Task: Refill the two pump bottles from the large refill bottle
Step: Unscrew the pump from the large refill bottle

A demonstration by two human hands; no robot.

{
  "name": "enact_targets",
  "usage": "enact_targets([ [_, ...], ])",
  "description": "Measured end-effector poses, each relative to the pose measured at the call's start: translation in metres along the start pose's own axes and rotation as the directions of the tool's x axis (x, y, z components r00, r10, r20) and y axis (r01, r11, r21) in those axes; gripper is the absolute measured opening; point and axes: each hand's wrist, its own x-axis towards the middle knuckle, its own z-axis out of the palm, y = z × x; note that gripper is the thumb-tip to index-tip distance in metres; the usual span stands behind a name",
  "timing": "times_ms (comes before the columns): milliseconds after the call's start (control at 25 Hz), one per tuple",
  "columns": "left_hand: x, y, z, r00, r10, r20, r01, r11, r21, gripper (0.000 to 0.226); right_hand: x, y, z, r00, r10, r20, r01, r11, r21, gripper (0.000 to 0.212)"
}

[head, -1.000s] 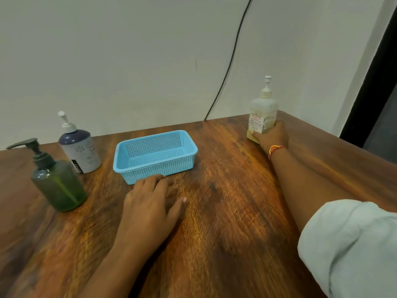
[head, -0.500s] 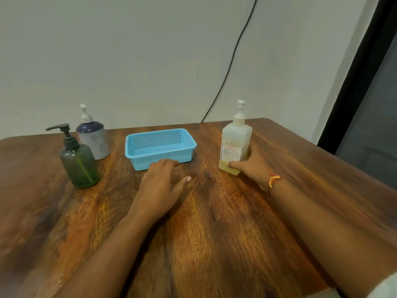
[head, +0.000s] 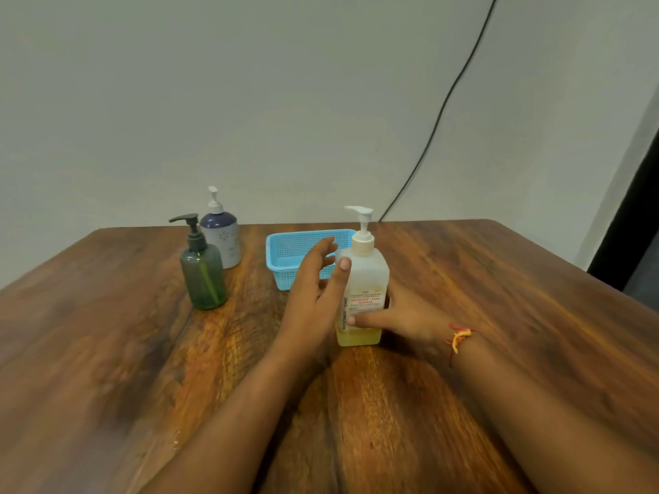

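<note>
The large refill bottle [head: 367, 276], pale plastic with a white pump and a little yellow liquid at its bottom, stands upright at the table's middle. My right hand [head: 406, 317] grips its lower part, thumb across the label. My left hand [head: 315, 294] is raised beside the bottle's left side with fingers straight and spread, its thumb touching the bottle's shoulder. A dark green pump bottle [head: 203, 276] stands to the left. Just behind it is a white pump bottle with a navy top [head: 221, 237].
A light blue perforated basket [head: 285, 253] sits behind my left hand. The wooden table [head: 499, 297] ends at a wall behind. A black cable [head: 438, 115] runs down the wall to the table's back edge.
My right hand has slid the refill bottle from the far right toward the table's middle. My left hand has lifted off the table and come up against the bottle's left side.
</note>
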Motion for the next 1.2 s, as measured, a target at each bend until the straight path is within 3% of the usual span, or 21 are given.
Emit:
enact_targets([
  [240,0.009,0.004,-0.007,0.998,0.009,-0.062,-0.014,0.998,-0.067,0.033,0.02,0.01,0.025,0.988,-0.144,-0.058,0.134,0.978,-0.158,0.082],
  [400,0.008,0.015,-0.007,1.0,-0.003,-0.017,0.003,0.999,-0.043,0.031,0.016,0.016,0.025,0.976,-0.198,-0.087,0.171,0.954,-0.248,0.083],
  [520,0.01,0.022,-0.005,1.0,-0.018,0.003,0.018,1.0,0.015,0.034,0.016,0.017,0.027,0.974,-0.204,-0.098,0.171,0.949,-0.266,0.085],
  [680,0.021,0.036,-0.013,0.995,-0.061,0.08,0.06,0.998,0.019,0.014,0.018,0.018,0.025,0.972,-0.186,-0.146,0.14,0.95,-0.278,0.088],
  [800,0.025,0.036,-0.01,0.997,-0.054,0.051,0.052,0.998,0.026,0.01,0.017,0.019,0.025,0.967,-0.186,-0.175,0.128,0.946,-0.298,0.087],
  [920,0.026,0.029,-0.002,0.995,-0.081,-0.054,0.077,0.994,-0.072,0.02,0.016,0.02,0.026,0.957,-0.202,-0.211,0.13,0.941,-0.312,0.085],
  [1040,0.028,0.03,0.005,0.987,-0.086,-0.139,0.079,0.995,-0.054,0.037,0.016,0.019,0.026,0.952,-0.213,-0.222,0.131,0.933,-0.334,0.086],
  [1200,0.031,0.033,0.008,0.988,-0.105,-0.109,0.106,0.994,0.002,0.039,0.015,0.02,0.026,0.952,-0.221,-0.213,0.139,0.928,-0.345,0.088],
])
